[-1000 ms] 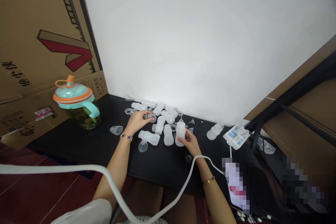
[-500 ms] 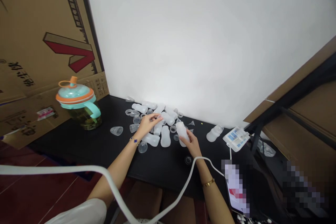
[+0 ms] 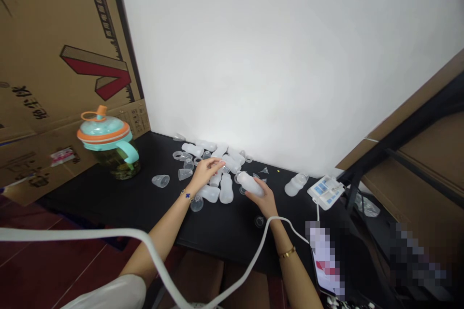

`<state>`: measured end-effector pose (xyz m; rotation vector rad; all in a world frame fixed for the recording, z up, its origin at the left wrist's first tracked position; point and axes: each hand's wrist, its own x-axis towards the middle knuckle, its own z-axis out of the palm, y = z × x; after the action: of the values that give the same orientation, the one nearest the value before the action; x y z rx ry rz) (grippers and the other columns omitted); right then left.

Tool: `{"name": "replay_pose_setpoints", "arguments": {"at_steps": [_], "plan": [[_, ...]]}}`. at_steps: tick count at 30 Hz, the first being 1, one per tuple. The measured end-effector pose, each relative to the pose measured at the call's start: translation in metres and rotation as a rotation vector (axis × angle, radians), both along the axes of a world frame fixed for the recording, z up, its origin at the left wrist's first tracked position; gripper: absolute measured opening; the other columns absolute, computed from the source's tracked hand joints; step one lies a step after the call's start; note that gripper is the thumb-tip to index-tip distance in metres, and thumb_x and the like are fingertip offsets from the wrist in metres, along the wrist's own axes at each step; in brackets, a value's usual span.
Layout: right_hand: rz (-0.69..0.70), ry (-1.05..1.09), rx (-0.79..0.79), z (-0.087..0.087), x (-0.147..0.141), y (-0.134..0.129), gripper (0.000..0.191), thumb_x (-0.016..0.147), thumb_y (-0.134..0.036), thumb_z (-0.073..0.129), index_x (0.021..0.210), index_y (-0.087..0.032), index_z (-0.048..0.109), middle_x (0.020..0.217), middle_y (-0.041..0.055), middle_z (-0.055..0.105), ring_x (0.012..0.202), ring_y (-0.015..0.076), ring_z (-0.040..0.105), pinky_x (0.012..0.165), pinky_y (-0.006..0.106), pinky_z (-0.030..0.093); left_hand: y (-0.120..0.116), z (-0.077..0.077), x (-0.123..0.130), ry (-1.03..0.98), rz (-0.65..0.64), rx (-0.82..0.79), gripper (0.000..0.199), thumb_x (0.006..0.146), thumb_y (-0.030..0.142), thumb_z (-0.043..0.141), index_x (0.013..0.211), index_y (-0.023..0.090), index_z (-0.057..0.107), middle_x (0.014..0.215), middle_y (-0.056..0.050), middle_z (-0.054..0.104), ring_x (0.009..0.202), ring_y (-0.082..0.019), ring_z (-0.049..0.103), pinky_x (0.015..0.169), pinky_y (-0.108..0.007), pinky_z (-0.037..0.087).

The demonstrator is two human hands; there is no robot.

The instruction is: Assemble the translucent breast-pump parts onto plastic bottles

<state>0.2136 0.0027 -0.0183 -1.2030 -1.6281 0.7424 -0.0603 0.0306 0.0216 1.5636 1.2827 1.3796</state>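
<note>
In the head view, my right hand (image 3: pixel 266 199) is wrapped round a frosted white baby bottle (image 3: pixel 250 183), which tilts with its neck toward the left. My left hand (image 3: pixel 205 175) is over the pile with thumb and fingertips pinched together. A small clear piece seems to be at those fingertips, but I cannot make out what it is. Below and between the hands lie a loose white bottle (image 3: pixel 226 189) and another bottle (image 3: pixel 209 194) on its side. A clear dome cap (image 3: pixel 196 203) rests under my left wrist.
A black table (image 3: pixel 221 224) bears several more bottles, rings and caps near the white wall. A teal-lidded jug (image 3: pixel 108 142) stands left, a capped bottle (image 3: pixel 296 184) lies right beside a white power strip (image 3: pixel 326 192). A white cable (image 3: pixel 159 260) crosses before my forearms; a phone (image 3: pixel 326 260) lies right.
The bottle in my right hand has tipped from nearly upright to leaning left, its neck nearer my left hand. My left hand has barely shifted.
</note>
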Motion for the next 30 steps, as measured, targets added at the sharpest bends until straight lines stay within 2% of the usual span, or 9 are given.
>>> {"name": "replay_pose_setpoints", "arguments": {"at_steps": [9,16,25,30], "plan": [[0.016,-0.045,0.088,0.002,-0.002,0.0,0.054,0.073,-0.045,0.081,0.122,-0.025,0.068,0.125,0.0083,0.067,0.115,0.0314,0.062,0.103,0.047,0.047,-0.002,0.002,0.001,-0.023,-0.015,-0.001,0.043,0.084,0.055,0.066,0.096,0.014,0.072,0.076,-0.004,0.071,0.059,-0.015,0.061,0.055,-0.026,0.05],[0.017,-0.059,0.12,0.002,-0.001,-0.001,0.053,0.076,-0.042,0.078,0.125,-0.026,0.067,0.129,0.0082,0.066,0.119,0.0323,0.059,0.105,0.049,0.045,-0.001,0.0,0.003,-0.091,-0.038,-0.024,0.045,0.081,0.055,0.07,0.102,0.015,0.072,0.084,-0.006,0.073,0.06,-0.015,0.062,0.055,-0.026,0.051],[0.019,-0.067,0.141,0.002,-0.001,-0.001,0.05,0.076,-0.04,0.078,0.123,-0.026,0.067,0.125,0.008,0.067,0.116,0.032,0.061,0.103,0.048,0.046,-0.007,0.01,0.005,-0.159,-0.161,-0.085,0.05,0.077,0.055,0.073,0.108,0.015,0.072,0.107,-0.012,0.075,0.076,-0.021,0.069,0.058,-0.027,0.055],[0.024,-0.069,0.144,0.001,-0.001,-0.001,0.049,0.076,-0.039,0.078,0.122,-0.027,0.068,0.124,0.0072,0.067,0.115,0.0307,0.062,0.103,0.046,0.047,-0.009,0.01,0.004,-0.19,-0.187,-0.092,0.05,0.076,0.051,0.074,0.11,0.014,0.071,0.107,-0.014,0.075,0.082,-0.023,0.07,0.059,-0.028,0.056]]}}
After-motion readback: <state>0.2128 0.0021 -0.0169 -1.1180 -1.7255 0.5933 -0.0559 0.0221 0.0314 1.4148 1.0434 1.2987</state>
